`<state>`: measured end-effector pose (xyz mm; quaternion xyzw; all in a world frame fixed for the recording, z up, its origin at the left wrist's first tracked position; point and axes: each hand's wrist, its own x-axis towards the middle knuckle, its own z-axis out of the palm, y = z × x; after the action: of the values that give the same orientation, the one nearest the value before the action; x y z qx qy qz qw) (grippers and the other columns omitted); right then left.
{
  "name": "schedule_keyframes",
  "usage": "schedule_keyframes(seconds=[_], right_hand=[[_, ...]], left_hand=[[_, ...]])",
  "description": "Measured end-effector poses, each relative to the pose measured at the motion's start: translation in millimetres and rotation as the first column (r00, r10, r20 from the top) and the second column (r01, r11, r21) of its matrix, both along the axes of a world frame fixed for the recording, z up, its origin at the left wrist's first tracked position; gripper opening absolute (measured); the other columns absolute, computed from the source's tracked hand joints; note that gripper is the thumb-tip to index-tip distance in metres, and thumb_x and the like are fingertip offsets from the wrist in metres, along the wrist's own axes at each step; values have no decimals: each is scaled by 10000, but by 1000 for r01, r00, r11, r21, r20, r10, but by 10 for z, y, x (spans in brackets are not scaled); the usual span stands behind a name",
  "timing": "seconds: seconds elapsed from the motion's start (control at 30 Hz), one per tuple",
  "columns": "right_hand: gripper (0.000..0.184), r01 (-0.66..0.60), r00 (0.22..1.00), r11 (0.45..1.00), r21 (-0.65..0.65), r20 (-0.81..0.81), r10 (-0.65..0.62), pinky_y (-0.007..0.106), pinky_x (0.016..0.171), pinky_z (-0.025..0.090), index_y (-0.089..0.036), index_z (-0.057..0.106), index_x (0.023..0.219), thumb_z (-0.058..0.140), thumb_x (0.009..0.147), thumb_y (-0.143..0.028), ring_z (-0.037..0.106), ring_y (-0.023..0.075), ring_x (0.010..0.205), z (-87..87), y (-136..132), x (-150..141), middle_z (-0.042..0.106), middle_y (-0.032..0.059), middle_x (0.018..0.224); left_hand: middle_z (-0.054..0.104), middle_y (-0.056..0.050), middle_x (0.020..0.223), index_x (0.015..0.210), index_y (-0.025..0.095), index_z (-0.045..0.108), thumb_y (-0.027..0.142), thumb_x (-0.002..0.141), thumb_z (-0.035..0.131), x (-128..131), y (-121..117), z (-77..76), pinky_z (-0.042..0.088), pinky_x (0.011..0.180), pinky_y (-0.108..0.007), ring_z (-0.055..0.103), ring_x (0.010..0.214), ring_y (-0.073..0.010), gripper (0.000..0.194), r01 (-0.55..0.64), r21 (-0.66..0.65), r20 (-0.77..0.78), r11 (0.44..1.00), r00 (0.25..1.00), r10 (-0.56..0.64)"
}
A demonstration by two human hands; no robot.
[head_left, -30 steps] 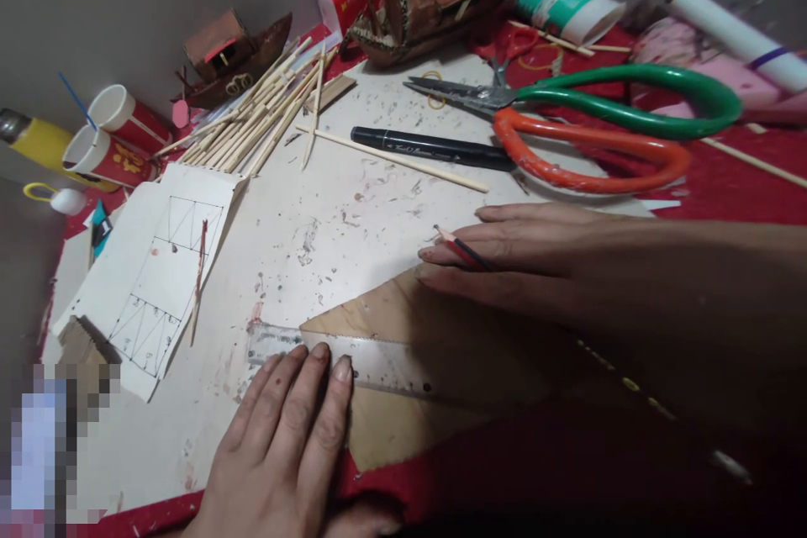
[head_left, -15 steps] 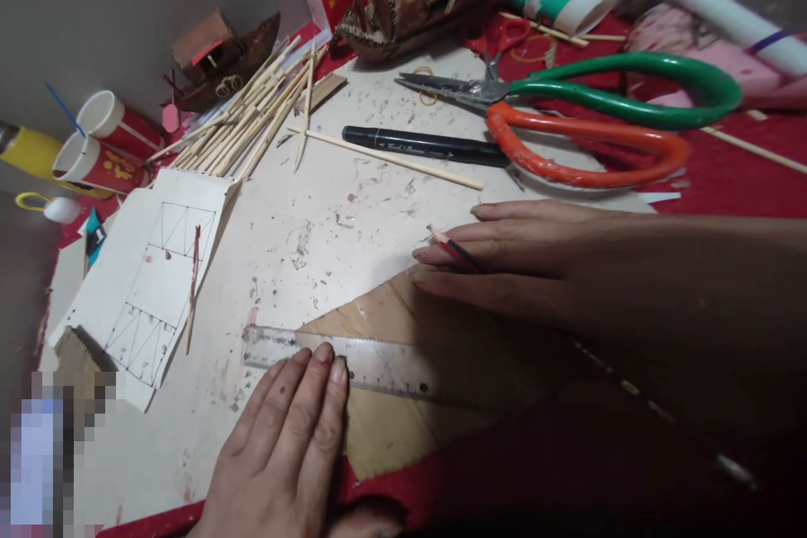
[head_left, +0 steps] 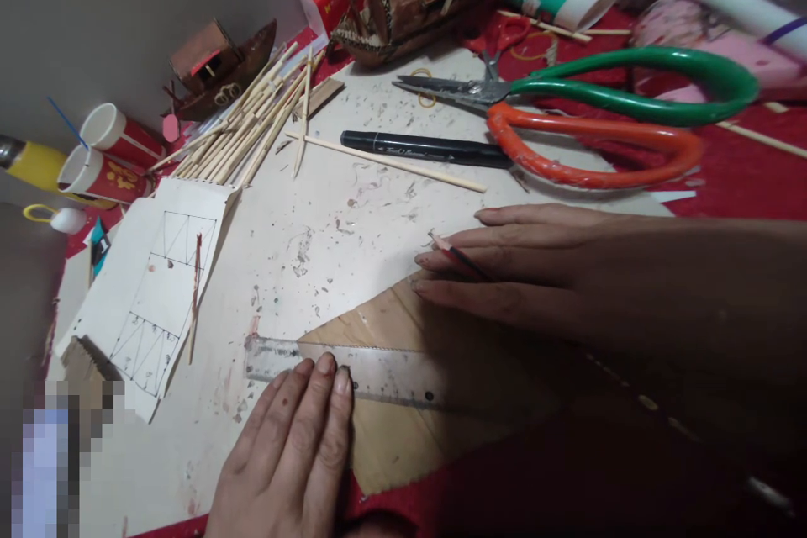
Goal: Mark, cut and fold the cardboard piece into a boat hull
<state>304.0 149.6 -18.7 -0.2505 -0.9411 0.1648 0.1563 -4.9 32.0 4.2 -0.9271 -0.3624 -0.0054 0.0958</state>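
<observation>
1. At the front edge of the pale surface (head_left: 208, 445): brown sheet (head_left: 391, 445), lying flat, right part lost in shadow.
2. Across the sheet: clear ruler (head_left: 391, 370), slightly aslant, left end reaching past the sheet onto the surface, right end too dark to make out.
3. Over the ruler, near its left end: left hand (head_left: 287, 437), palm down, fingers flat and close together, resting on top and gripping nothing.
4. At the sheet's back edge: right hand (head_left: 517, 261), palm down, fingers stretched and slightly apart, with pencil (head_left: 460, 256) tucked between them, point toward the surface's back-left. Cannot tell about contact between point and surface; thumb hidden.
5. Step in hand, by judgement: lining up and steadying the ruler on the sheet, pencil at the ready. Next move seems to call for even left-hand pressure, no slip of the ruler, and a firmer pencil grip for bringing the point to the ruler's edge.
6. Farther back on the surface: black pen (head_left: 422, 149); overlapping the right edge, large scissors (head_left: 485, 90).
7. Near the left edge: paper with line drawings (head_left: 135, 286); across the back-left edge, bundle of sticks (head_left: 252, 122).
8. Beyond the back edge: brown model boat (head_left: 435, 0).
</observation>
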Motion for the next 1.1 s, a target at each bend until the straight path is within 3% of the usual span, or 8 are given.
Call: schedule_keyframes(seconds=[0.1,0.2,0.43,0.63,1.1], right_hand=[[748,-117,992,993,15,39,117,537,1133,358,-294,297,1547,532,850,-154,521,302,1308,-22,71,41,510,89,1491],[729,-132,988,989,67,89,126,558,1138,325,-254,265,1549,474,869,-101,492,305,1331,-64,100,55,491,117,1500],[679,-146,989,971,190,51,139,501,1068,387,-234,249,1535,363,890,-57,475,288,1334,-117,114,-25,537,131,1437],[655,-138,990,976,168,18,137,479,1082,365,-257,283,1534,372,911,-77,431,280,1368,-120,134,-27,518,112,1454],[727,-176,974,976,126,163,155,534,1140,296,-202,194,1546,497,887,-251,423,298,1374,-40,98,25,481,151,1483]], left_hand=[[562,-228,1329,1256,-8,569,610,906,496,25,-34,-70,233,1191,-405,469,1294,-339,714,-50,13,81,999,996,49],[555,-210,1363,1278,13,566,600,929,458,33,-69,-114,239,1197,-396,431,1355,-323,692,-85,18,130,996,988,82],[589,-203,1360,1323,8,541,618,883,541,12,-47,30,268,1188,-393,427,1378,-331,752,-50,-49,13,998,999,50],[538,-213,1409,1334,1,527,602,910,498,29,-68,-18,267,1186,-415,372,1413,-348,736,-73,-20,52,997,996,74],[566,-206,1379,1295,9,570,555,942,463,42,-84,-78,274,1183,-389,455,1358,-310,660,-96,19,139,995,986,92]])
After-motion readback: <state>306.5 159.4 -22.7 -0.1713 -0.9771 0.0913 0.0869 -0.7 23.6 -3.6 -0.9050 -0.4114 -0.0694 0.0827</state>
